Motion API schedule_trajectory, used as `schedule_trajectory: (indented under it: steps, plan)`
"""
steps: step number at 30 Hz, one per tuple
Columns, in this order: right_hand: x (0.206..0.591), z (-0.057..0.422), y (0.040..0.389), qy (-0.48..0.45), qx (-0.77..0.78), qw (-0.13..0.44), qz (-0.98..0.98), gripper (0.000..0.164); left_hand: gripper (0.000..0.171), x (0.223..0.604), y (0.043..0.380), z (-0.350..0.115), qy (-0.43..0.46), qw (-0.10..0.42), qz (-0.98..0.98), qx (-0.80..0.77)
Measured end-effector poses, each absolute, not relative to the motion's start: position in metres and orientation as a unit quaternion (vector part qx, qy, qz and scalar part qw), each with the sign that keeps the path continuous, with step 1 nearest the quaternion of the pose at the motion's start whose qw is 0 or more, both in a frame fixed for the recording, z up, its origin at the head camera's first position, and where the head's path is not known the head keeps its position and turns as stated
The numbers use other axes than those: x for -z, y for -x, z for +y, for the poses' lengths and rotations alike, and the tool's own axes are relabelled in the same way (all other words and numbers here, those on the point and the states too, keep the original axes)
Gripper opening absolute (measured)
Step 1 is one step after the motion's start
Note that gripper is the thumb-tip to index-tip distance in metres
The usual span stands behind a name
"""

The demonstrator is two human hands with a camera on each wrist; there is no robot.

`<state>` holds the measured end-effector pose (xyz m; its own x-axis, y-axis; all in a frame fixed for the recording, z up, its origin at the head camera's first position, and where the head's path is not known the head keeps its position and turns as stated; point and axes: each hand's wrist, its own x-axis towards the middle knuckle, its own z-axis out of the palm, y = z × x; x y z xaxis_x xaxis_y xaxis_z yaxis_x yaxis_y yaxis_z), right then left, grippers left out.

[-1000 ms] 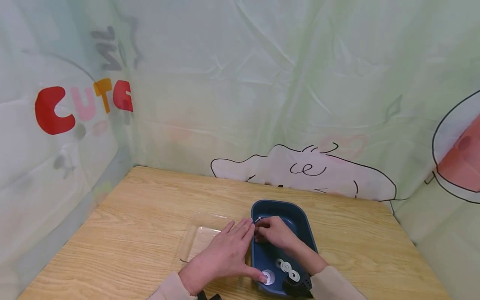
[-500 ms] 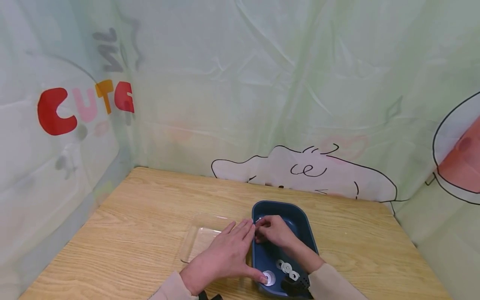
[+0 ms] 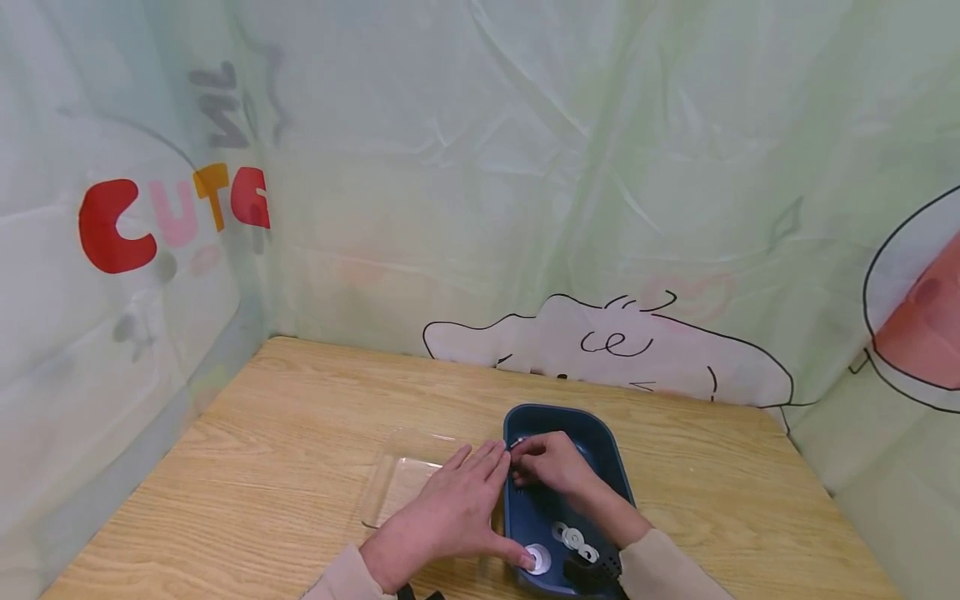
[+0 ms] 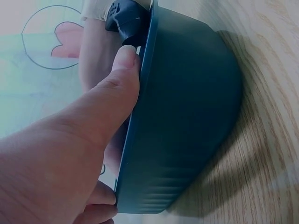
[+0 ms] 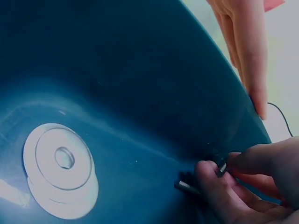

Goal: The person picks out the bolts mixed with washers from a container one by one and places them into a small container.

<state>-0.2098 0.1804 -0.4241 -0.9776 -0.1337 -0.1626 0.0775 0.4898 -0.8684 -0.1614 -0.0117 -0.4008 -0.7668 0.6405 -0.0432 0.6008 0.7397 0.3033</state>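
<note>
A deep blue plastic bin (image 3: 621,467) stands on the table. My left hand (image 3: 453,504) rests along its left rim with the fingers straight, and its thumb lies over the rim near the front. Inside the bin, my right hand (image 3: 555,465) works close to the left wall. The right wrist view shows its thumb and fingertips pinching a short metal rod (image 5: 222,169). Another short metal rod (image 5: 187,187) lies on the bin floor beside those fingers. Several white washers (image 3: 572,537) lie in the near part of the bin; two overlap (image 5: 58,158) in the right wrist view.
A clear plastic tray (image 3: 401,479) sits left of the bin, partly behind my left hand. White round pieces (image 3: 538,559) lie by the left thumb. A black device (image 3: 592,573) is at my right wrist. Printed curtains (image 3: 450,208) hang behind the wooden table (image 3: 300,433).
My right fingers shift slightly at the bin's left wall. The left hand keeps its place on the rim, and the head view tilts a little.
</note>
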Motion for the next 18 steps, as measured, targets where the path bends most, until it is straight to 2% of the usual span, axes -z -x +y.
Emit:
schedule_trajectory:
  steps: [18]
  plan:
    - [0.410,0.194,0.208,0.024,0.527,0.094,0.844,0.020,0.120,0.408,0.160,-0.013,-0.332,0.050,0.931,-0.144]
